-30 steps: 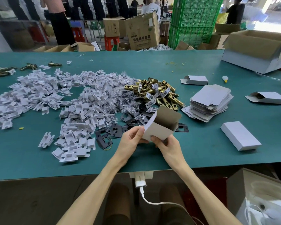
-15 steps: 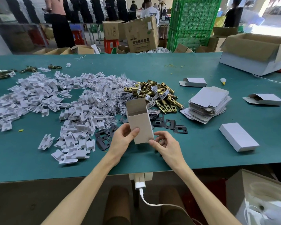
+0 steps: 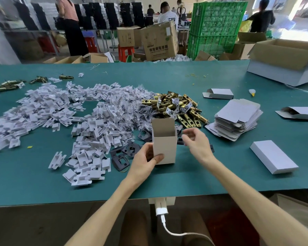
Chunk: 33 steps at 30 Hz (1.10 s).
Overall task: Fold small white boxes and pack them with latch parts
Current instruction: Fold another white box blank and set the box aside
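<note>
A small box [image 3: 164, 144] stands upright on the green table [image 3: 185, 178], its top open and the lid flap raised. My left hand [image 3: 144, 161] grips its lower left side, thumb across the front. My right hand [image 3: 196, 143] hovers just right of the box with loosely curled, blurred fingers and holds nothing. Behind the box lies a heap of brass latch parts [image 3: 178, 108]. Black strike plates [image 3: 124, 155] lie left of the box. A stack of flat box blanks [image 3: 238, 118] sits to the right.
A wide spread of white card inserts [image 3: 64, 118] covers the left half of the table. A closed white box [image 3: 274, 158] lies at right, two half-folded boxes [image 3: 219, 94] [image 3: 299, 112] farther back. A large carton [image 3: 288, 61] stands at the far right. People work behind the table.
The box went from being folded in both hands to standing upright on the table. My right hand has let go and lifted to the right; my left hand still holds it.
</note>
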Available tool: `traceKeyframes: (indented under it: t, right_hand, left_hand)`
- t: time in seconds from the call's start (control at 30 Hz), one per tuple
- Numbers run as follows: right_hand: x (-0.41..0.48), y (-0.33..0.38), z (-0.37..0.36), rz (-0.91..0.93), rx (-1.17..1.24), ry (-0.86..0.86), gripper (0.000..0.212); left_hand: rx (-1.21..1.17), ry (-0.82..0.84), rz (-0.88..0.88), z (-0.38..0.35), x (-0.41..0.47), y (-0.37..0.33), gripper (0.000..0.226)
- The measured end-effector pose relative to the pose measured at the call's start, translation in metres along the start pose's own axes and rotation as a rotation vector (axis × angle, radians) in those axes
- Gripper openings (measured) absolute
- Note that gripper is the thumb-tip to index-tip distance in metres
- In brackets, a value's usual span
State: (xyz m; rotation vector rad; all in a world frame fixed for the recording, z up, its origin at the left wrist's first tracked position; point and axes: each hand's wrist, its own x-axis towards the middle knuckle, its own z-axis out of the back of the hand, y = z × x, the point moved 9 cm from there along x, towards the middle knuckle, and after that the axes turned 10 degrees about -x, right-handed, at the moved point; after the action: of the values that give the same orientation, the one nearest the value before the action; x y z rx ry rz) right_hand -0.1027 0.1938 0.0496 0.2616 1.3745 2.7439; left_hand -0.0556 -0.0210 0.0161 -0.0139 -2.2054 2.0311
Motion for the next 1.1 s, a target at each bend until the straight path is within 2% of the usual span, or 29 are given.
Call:
traceKeyframes:
  t: [0.07, 0.13, 0.2, 0.33, 0.57, 0.67, 0.73, 0.83, 0.93, 1.03, 1.1]
  right_hand:
    - [0.029, 0.009, 0.002, 0.031, -0.166, 0.018, 0.026]
    - [0.052, 0.017, -0.002, 0.098, -0.43, 0.033, 0.033]
    - [0.068, 0.021, -0.011, 0.163, -0.692, 0.041, 0.028]
    - [0.086, 0.01, -0.023, 0.09, -0.872, 0.062, 0.027]
    - [0.098, 0.004, -0.026, 0.059, -0.863, 0.053, 0.024]
    - [0.099, 0.001, -0.024, -0.012, -0.828, 0.119, 0.052]
    - [0.097, 0.0, -0.023, -0.026, -0.855, 0.153, 0.057]
    - [0.093, -0.005, -0.023, -0.031, -0.887, 0.206, 0.053]
    - [0.088, -0.003, -0.026, -0.031, -0.861, 0.254, 0.036]
    - [0.084, -0.001, -0.026, -0.017, -0.876, 0.235, 0.029]
    - [0.082, -0.001, -0.024, -0.01, -0.895, 0.207, 0.037]
  left_hand:
    - [-0.013, 0.001, 0.011, 0.0, 0.001, 0.002, 0.03]
    - [-0.012, 0.005, 0.012, 0.0, 0.002, 0.002, 0.031]
    - [-0.004, 0.005, 0.007, 0.0, 0.003, 0.003, 0.032]
    - [0.0, 0.007, 0.008, 0.001, 0.006, 0.005, 0.031]
    - [-0.01, 0.015, 0.004, 0.004, 0.008, 0.007, 0.03]
    - [-0.013, 0.013, 0.007, 0.004, 0.008, 0.007, 0.03]
    - [-0.012, 0.014, 0.005, 0.004, 0.007, 0.006, 0.03]
    - [-0.012, 0.013, 0.007, 0.004, 0.007, 0.006, 0.03]
    - [-0.016, 0.009, 0.009, 0.003, 0.006, 0.005, 0.03]
    - [-0.017, 0.003, 0.01, 0.003, 0.006, 0.005, 0.03]
    - [-0.023, 0.002, 0.012, 0.003, 0.006, 0.005, 0.029]
